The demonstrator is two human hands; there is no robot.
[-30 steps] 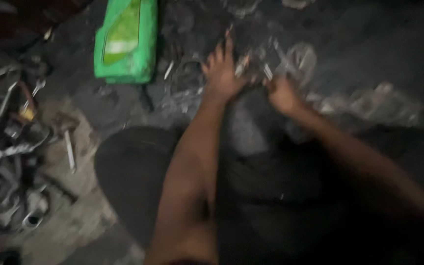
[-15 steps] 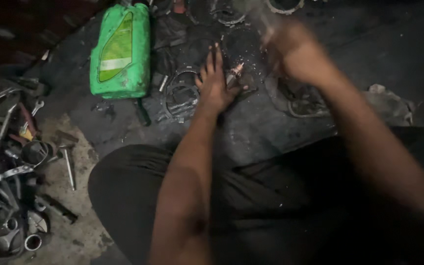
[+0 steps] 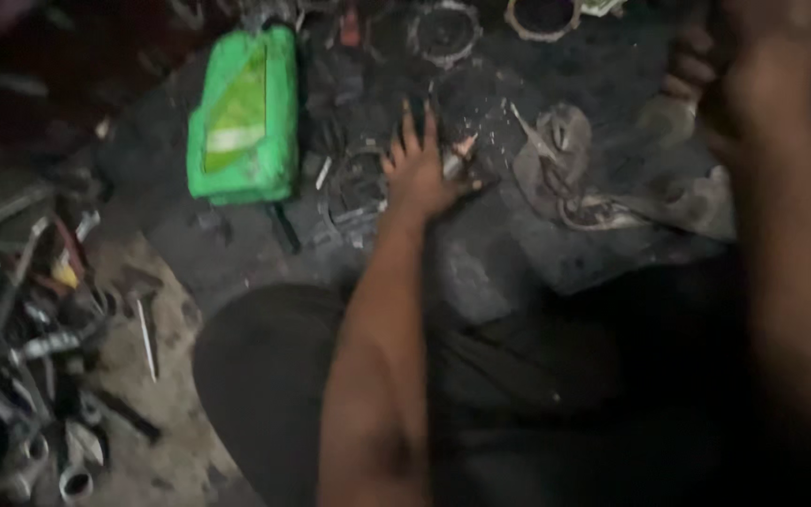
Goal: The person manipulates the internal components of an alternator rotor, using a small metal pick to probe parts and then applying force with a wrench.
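- Sitting low, I have my dark-trousered knee (image 3: 265,376) nearest, and a heap of wrenches and sockets (image 3: 21,329) lies on the floor off to my left, too jumbled to count.
- My left hand (image 3: 420,174) is stretched forward and pressed flat on the dark greasy mat (image 3: 518,253), fingers spread and pointing away from me. It closes on nothing; the thumb side touches a small pale-tipped metal piece (image 3: 462,155).
- That piece lies just right of my left palm, its long axis slanting up and to the right. My left hand is by far the nearer to it.
- My right hand (image 3: 753,66) is raised close to the camera at the upper right, blurred. It looks curled, but I cannot tell whether it holds anything.
- A grey crumpled rag (image 3: 574,178) lies between the two hands, on the mat.
- One green oil pouch (image 3: 241,117) lies flat, well left of my left hand.
- Farthest off, I count two round metal rings (image 3: 448,28) at the top edge, with one more ring-shaped part just beside my left wrist.
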